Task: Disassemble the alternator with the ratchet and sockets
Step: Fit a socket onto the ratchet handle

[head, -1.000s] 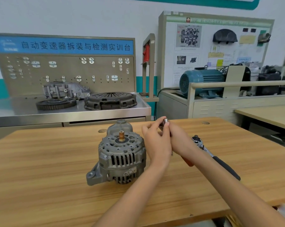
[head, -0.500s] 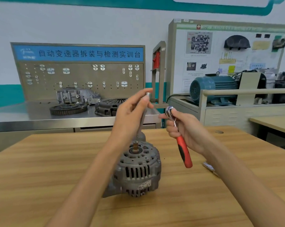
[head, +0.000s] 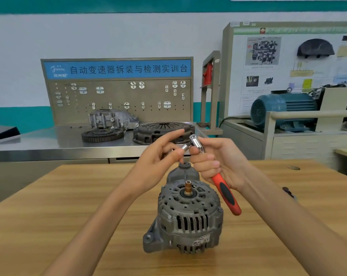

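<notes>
My right hand (head: pixel 218 164) grips the ratchet (head: pixel 214 174), handle slanting down-right, my left hand (head: pixel 158 154) pinches a socket (head: pixel 184 147) against its head, above the alternator (head: pixel 188 214) standing shaft-up on the counter (head: pixel 69 216).

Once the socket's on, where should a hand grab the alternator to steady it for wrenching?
Probably clamp the ribbed round housing of the alternator from its left side. It stands on the wooden table with the shaft pointing up; the left flank is free, while the ratchet hangs on the right.
</notes>
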The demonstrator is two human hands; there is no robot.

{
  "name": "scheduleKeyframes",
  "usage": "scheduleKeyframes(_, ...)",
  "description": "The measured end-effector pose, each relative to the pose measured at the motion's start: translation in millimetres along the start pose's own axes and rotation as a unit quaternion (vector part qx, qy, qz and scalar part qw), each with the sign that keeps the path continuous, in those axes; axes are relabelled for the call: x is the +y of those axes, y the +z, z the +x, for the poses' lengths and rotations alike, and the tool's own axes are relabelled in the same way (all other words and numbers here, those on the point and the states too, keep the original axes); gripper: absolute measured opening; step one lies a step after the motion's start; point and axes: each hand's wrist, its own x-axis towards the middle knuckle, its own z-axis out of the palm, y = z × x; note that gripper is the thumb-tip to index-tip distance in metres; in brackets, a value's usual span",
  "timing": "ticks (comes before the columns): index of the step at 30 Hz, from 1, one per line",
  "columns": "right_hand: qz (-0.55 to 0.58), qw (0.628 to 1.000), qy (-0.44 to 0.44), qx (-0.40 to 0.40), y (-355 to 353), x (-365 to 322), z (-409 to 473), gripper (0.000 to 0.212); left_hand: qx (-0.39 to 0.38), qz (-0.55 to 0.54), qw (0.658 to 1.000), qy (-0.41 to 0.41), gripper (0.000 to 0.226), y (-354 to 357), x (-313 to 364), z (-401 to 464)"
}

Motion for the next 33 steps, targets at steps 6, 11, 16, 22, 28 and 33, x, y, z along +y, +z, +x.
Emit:
scheduleKeyframes(6,0.001,1.0,0.016,-0.01,6.4,-2.0,1.8,0.031,0.0,-0.04,0.999,0.003,0.027,-4.4,-2.1,1.2)
scheduleKeyframes(11,-0.026,0.999,0.036,-0.012,9.4,-4.8,2.1,0.031,-0.042,-0.006,0.999,-0.005,0.022,-17.2,2.8,6.7)
scheduleKeyframes(16,-0.005,0.998,0.056,-0.025,11.0,-4.7,2.9,0.028,-0.076,0.034,0.996,0.014,0.031,-26.2,6.8,14.2)
scheduleKeyframes(22,0.02,0.997,0.074,-0.028,9.5,-4.0,2.1,0.031,-0.109,0.075,0.991,0.021,0.028,-28.5,7.9,20.1)
scheduleKeyframes(28,0.04,0.995,0.078,-0.039,11.1,-2.4,-1.8,0.034,-0.128,0.061,0.99,0.008,0.027,-27.9,14.9,23.0)
scheduleKeyframes(33,0.027,0.996,0.067,-0.046,15.2,-3.5,-5.8,0.033,-0.112,-0.026,0.992,-0.047,0.029,-24.4,16.2,18.5)
